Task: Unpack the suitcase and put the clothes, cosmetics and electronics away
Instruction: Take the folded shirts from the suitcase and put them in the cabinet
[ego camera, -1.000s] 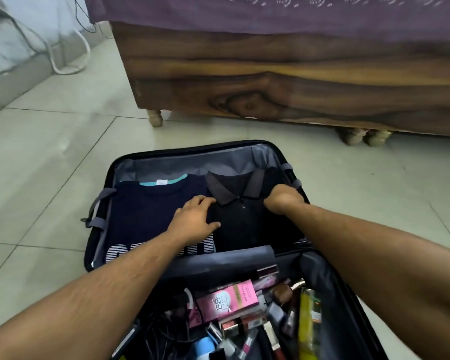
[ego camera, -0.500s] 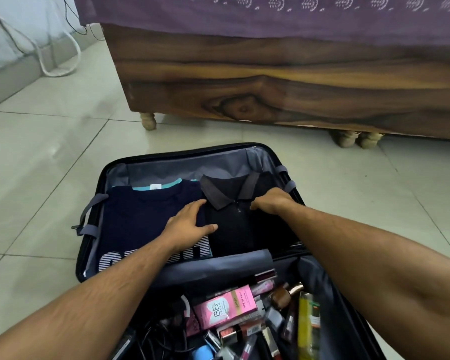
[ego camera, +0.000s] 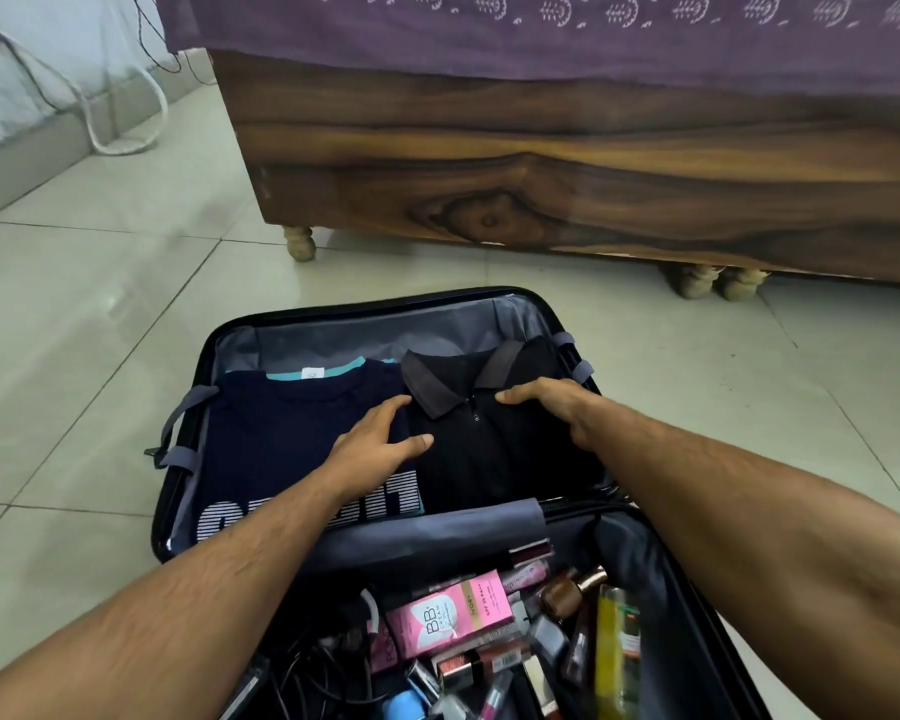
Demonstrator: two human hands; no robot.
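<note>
The suitcase (ego camera: 198, 407) lies open flat on the tiled floor in front of a wooden bed (ego camera: 567, 189), so both halves can be reached from above. In the half nearer the bed, two folded tops lie side by side: a navy T-shirt (ego camera: 281, 433) on the left and a black polo shirt (ego camera: 489, 449) on the right, touching along their inner edges.

The left hand (ego camera: 380, 444) rests with fingers spread wide and fairly straight over the seam between the two tops, its thumb on the polo; this looks like a way to slide in at the polo's left edge without disturbing the T-shirt. The right hand (ego camera: 546, 402) lies on the polo's right side near the collar, fingers extended toward the zip and only loosely bent; whether they have closed on cloth I cannot tell. Framing the polo from both sides would let it lift out still folded.

In the half farther from the bed, cosmetics, among them a pink box (ego camera: 453, 610) and a yellow bottle (ego camera: 614, 652), sit jumbled beside black cables (ego camera: 307, 672). Nothing appears unpacked yet.
</note>
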